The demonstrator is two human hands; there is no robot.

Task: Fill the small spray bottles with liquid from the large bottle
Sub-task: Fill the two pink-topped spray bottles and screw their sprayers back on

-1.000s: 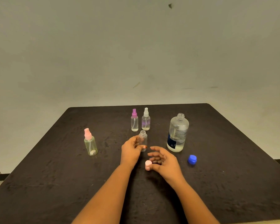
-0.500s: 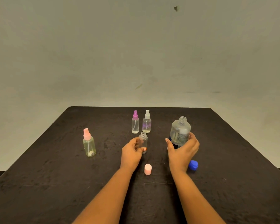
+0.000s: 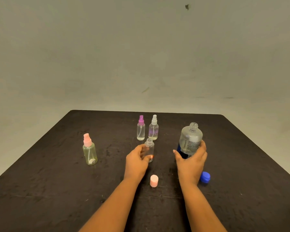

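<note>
Dark, mottled tabletop (image 3: 57, 190) with rounded far corners, set against a plain pale wall (image 3: 141, 47), seen from the head camera. Right of centre, the large bottle (image 3: 190, 139) is uncapped, clear above and dark blue low on its label, and leans slightly with its neck toward the far right. The right hand (image 3: 191, 163) grasps its lower body, fingers curled round the right side and thumb on the left. The bottle's base is hidden behind that hand, so contact with the table cannot be judged. To its left, apart from it, a small clear bottle (image 3: 149, 146) stands upright with an open threaded neck. The left hand (image 3: 136, 161) holds it, thumb and fingers wrapped about its lower half. A pink cap (image 3: 154, 181) stands on the table between the two forearms, nearer the camera. A blue cap (image 3: 205, 176) lies just right of the right wrist. Behind the small clear bottle stand two capped spray bottles side by side, a purple-topped bottle (image 3: 140, 129) and a white-topped bottle (image 3: 153, 128). A pink-topped bottle (image 3: 89, 150) with yellowish contents stands alone, well to the left. Faint streaks and one dark mark (image 3: 187, 7) show on the wall.
</note>
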